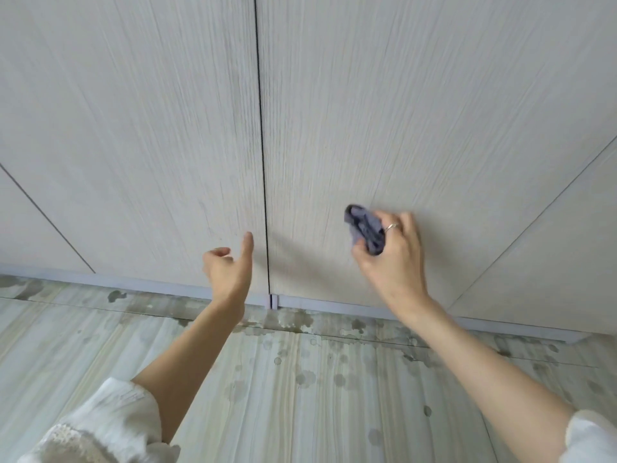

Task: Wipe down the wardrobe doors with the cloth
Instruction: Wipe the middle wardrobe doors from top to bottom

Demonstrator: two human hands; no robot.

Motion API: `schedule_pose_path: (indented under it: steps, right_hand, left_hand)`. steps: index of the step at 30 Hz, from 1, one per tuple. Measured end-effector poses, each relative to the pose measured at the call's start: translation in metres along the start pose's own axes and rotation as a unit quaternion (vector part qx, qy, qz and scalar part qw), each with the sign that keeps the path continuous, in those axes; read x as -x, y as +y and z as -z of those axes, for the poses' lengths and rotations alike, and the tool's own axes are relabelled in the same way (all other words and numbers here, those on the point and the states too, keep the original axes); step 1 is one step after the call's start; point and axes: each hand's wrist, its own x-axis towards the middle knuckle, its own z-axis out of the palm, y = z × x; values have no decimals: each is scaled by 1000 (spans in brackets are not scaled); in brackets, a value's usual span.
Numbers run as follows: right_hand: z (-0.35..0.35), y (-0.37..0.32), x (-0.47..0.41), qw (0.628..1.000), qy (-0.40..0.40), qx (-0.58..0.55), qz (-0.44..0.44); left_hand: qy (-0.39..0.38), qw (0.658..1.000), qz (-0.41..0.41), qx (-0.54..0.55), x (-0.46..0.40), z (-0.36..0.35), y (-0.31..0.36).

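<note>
Two pale wood-grain wardrobe doors fill the view, the left door (140, 135) and the right door (417, 111), split by a dark vertical gap. My right hand (394, 252) grips a bunched blue-grey cloth (365, 227) and holds it against the lower part of the right door. My left hand (228, 265) is raised near the gap, low on the left door, with its thumb stretched up at the door and the other fingers loosely curled, holding nothing.
A grey plinth (150, 284) runs along the bottom of the doors. Below it lies a striped wood-look floor (300, 396) with several dark wet spots. Further door panels show at the far left (26, 222) and far right (551, 255).
</note>
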Motion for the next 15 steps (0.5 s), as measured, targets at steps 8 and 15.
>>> schedule_pose_path:
  steps: [8, 15]
  right_hand:
    - [10, -6, -49, 946, 154, 109, 262]
    - [-55, 15, -21, 928, 87, 117, 343]
  left_hand:
    - [-100, 989, 106, -7, -17, -17, -10]
    - [-77, 989, 112, 58, -29, -35, -9]
